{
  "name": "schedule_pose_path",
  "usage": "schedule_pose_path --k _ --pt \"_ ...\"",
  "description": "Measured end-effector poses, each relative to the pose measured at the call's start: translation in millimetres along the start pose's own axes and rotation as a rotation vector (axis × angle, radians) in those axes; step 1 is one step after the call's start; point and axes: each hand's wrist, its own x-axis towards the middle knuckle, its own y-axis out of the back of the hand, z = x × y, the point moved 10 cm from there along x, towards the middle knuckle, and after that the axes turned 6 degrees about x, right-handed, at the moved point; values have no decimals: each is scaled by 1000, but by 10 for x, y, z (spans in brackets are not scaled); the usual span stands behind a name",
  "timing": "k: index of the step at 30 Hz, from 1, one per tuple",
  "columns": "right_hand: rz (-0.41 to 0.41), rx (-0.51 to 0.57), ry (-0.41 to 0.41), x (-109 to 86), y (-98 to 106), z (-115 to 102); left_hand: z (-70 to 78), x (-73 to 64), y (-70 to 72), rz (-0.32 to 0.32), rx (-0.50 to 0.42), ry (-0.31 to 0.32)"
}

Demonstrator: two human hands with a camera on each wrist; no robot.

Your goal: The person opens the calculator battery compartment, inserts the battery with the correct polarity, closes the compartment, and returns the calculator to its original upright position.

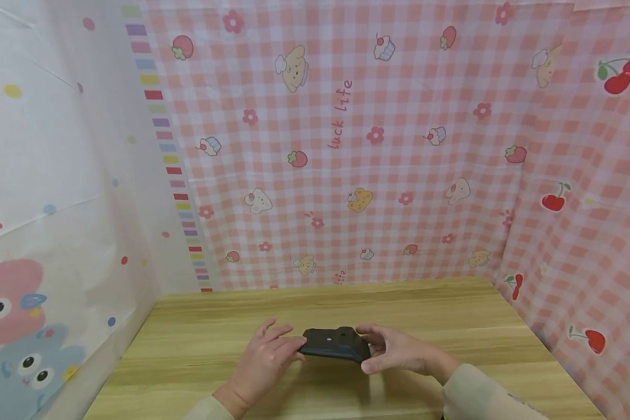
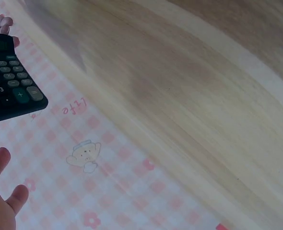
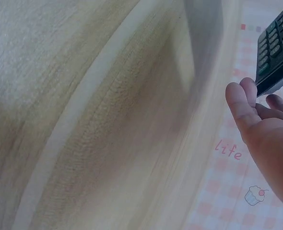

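A black calculator [image 1: 325,341] is held just above the wooden table between my two hands, its back toward the head camera. My left hand [image 1: 268,359] pinches its left end between thumb and forefinger, the other fingers spread away. At the opposite end, my right hand [image 1: 399,350] grips it with the thumb near me and the fingers on the far side. The left wrist view shows the calculator's keys [image 2: 7,76] and part of its display. More keys show on the calculator [image 3: 275,52] in the right wrist view, above the fingers of the right hand [image 3: 271,139].
The wood-grain table [image 1: 215,315] extends around both hands. Behind it hangs a pink checked cloth [image 1: 320,186] with printed cartoons. Another checked cloth [image 1: 583,245] borders the right side, and a white printed sheet [image 1: 84,233] borders the left.
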Motion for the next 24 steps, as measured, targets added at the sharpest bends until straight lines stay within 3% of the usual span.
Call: schedule_pose_path --k 5,16,24 --pt "14 -45 1 -10 0 2 -52 4 14 12 -59 51" --pt "49 -6 7 -22 35 -21 -135 -17 -38 -72 -75 142" --pt "136 10 42 17 123 -21 -208 -16 -48 -97 -108 223"
